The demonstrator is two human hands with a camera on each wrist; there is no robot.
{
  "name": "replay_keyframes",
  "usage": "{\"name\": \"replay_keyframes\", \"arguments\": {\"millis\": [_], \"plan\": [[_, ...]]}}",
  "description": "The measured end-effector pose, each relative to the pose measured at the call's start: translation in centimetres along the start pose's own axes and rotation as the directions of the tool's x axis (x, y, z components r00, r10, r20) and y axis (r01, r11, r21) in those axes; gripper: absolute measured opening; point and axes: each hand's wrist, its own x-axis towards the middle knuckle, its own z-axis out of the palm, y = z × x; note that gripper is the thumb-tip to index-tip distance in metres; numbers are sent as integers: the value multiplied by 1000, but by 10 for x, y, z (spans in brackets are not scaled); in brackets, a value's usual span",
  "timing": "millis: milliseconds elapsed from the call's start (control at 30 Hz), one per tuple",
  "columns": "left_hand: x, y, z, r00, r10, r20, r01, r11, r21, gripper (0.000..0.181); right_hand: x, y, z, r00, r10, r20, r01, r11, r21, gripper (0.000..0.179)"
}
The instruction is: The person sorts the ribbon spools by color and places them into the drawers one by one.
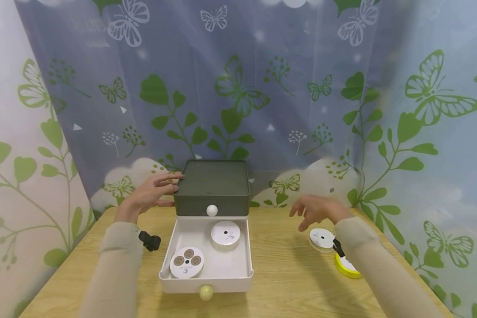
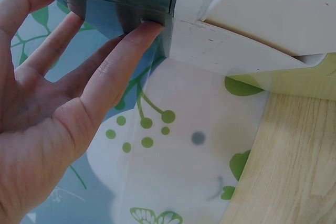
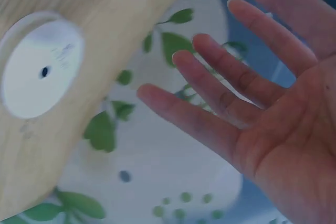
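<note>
- Spool lies near the right edge of the table.
- From the loose, empty fingers of your nearer right hand, it's rightward, toward you.
- Your left hand touches the dark box, fingers outstretched.

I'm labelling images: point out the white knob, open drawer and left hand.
White knob (image 1: 212, 210), head view: its middle.
Open drawer (image 1: 225, 264), head view: bare floor.
Left hand (image 2: 50, 114), left wrist view: palm.
</note>
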Motion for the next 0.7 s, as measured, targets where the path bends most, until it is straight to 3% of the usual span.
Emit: {"name": "replay_keyframes", "arguments": {"millis": [233, 467, 700], "plan": [[0, 1, 0, 1000, -2, 0, 2, 1000, -2, 58, -5, 22, 8, 993, 111, 31, -113, 993, 44, 51], [1, -1, -1, 1000, -2, 0, 2, 1000, 1, 59, -8, 45, 21, 972, 234, 18, -235, 971, 53, 56], [1, -1, -1, 1000, 4, 7, -4, 1000, 0, 60, -4, 59, 34, 959, 282, -7, -282, 959, -27, 69]]}}
